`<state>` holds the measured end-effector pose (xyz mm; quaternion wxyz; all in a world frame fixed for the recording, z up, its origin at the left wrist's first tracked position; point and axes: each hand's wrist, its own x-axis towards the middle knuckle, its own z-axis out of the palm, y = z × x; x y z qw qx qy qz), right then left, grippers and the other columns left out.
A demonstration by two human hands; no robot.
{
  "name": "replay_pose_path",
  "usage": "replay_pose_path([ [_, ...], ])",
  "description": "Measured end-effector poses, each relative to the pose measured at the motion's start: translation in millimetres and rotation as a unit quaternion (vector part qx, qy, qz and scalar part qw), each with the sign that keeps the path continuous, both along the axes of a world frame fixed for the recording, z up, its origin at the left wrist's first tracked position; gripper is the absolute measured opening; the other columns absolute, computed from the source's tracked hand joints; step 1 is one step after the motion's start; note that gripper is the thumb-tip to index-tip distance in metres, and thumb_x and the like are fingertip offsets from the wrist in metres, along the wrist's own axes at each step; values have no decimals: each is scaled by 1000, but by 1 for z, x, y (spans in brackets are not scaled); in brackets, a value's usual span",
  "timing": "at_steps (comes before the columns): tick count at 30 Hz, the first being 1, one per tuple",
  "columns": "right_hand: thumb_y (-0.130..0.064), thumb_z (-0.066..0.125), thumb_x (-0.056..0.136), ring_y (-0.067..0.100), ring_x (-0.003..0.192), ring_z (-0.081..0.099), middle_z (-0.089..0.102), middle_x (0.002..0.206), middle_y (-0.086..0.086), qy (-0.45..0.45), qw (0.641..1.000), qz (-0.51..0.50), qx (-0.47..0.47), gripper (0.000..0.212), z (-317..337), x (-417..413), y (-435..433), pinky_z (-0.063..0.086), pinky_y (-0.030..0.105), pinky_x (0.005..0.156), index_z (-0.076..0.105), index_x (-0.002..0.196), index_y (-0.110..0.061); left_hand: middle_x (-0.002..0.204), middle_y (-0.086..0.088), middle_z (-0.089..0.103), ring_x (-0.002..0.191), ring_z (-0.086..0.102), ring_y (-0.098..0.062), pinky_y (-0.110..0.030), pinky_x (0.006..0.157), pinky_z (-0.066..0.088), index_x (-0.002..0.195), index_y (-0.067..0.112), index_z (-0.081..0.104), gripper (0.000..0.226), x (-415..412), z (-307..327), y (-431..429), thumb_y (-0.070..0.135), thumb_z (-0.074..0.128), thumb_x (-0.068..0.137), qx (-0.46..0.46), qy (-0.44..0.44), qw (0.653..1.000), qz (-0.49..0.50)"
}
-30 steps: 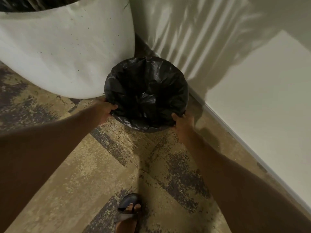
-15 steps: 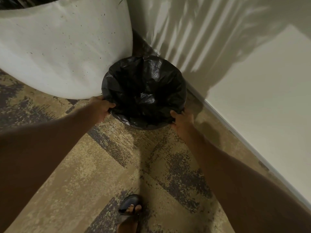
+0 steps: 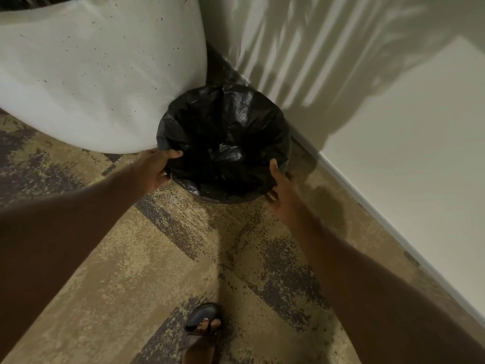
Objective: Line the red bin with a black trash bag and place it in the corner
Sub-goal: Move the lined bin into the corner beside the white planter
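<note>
Head view: I see the bin, wholly covered by its black trash bag [image 3: 223,143], standing on the carpet [image 3: 147,248] in the corner, touching the big white planter [image 3: 99,74] and near the wall [image 3: 393,153]. My left hand [image 3: 154,169] grips the bagged rim at its left edge, thumb over the top. My right hand [image 3: 282,187] clasps the rim's near-right edge, thumb up.

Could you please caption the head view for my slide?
Both hands grip the bag-lined bin between planter and wall.
</note>
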<state>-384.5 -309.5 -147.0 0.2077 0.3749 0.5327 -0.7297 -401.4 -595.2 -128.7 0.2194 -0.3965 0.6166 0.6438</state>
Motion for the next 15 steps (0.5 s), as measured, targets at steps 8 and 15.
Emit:
replay_pose_path([
  [8,-59,45,89,30,137,37,36,151,8,23,988,67,137,71,13,2,-4,34,47,107,28,145,-19,154,-16,27,135,34,-38,-51,104,35,146,19,21,87,-2,4,8,59,60,80,-181,-7,983,-31],
  [15,-53,43,91,24,121,43,49,129,9,215,792,265,506,52,32,17,16,37,32,84,44,127,-15,135,-25,44,125,42,-38,-52,105,37,137,0,36,75,11,29,16,55,49,88,-479,249,792,-286],
])
